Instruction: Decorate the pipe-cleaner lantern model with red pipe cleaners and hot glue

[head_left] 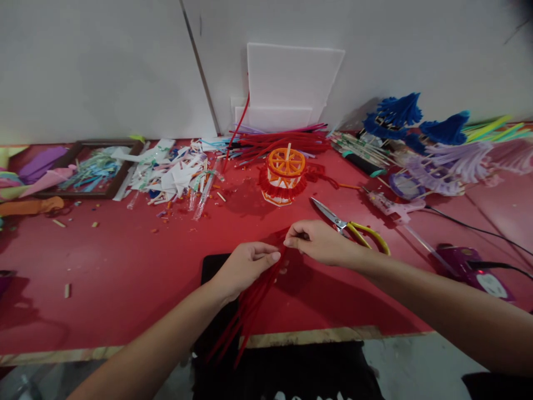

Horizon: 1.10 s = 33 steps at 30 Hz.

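Observation:
A loose bundle of long red pipe cleaners (245, 316) runs from between my hands down over the table's front edge. My left hand (245, 266) is closed around the bundle near its upper part, thumb and fingers pressed together. At the top end, my right hand (318, 241) pinches the red strands between thumb and fingertips. Beyond my hands stands a small round orange and white craft piece (286, 166) with red fuzzy trim and a stick in its middle. Scissors with yellow handles (345, 225) lie just behind my right forearm.
Paper and straw scraps (175, 172) litter the back left, beside a brown frame (95, 191). More red pipe cleaners (275, 145) lie by the wall. At right are a glue gun (393, 206), a purple device (470, 269), blue pleated pieces (445, 129) and a black-green handled tool (362, 163).

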Motion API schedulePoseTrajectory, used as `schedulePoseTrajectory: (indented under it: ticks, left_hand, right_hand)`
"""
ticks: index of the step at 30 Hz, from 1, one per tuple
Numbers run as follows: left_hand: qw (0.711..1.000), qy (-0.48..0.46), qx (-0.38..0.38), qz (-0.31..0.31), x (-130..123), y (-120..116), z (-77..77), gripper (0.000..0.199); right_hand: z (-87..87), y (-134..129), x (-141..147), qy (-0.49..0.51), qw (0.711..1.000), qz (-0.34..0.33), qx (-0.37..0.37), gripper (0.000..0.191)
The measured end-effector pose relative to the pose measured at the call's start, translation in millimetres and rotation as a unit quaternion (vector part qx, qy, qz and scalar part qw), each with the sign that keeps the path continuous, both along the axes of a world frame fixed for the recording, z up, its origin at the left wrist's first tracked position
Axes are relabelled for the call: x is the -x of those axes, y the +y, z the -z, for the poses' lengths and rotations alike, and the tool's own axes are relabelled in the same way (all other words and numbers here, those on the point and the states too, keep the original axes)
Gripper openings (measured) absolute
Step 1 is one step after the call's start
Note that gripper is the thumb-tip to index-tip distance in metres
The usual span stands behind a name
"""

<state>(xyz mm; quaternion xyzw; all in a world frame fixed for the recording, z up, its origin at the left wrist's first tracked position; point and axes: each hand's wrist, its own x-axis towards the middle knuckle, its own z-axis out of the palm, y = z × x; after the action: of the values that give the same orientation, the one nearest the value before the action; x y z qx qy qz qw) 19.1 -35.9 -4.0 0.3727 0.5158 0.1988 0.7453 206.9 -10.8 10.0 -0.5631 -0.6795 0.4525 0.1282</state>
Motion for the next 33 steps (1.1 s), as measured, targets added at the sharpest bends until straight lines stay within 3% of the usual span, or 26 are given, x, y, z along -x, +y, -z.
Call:
schedulePoseTrajectory:
  ticks: [7, 14, 33]
  left_hand:
    - [0.989, -0.099, 0.107, 0.006, 4.5, 2.0, 5.0, 0.035]
    - [0.979, -0.150, 0.140, -0.001, 3.2, 1.8, 5.8, 0.037]
    - [0.984, -0.134, 0.116, -0.029, -0.3, 1.3, 1.0, 0.034]
  right_hand:
    - [-3.8, -3.0, 1.2, 0.018, 0.999, -0.016, -0.028, 0.012]
    - [-3.0, -3.4, -1.8, 0.035, 0.998, -0.022, -0.041, 0.013]
    - [-5.8, -4.2, -2.8, 0.042, 0.996, -0.033, -0.074, 0.012]
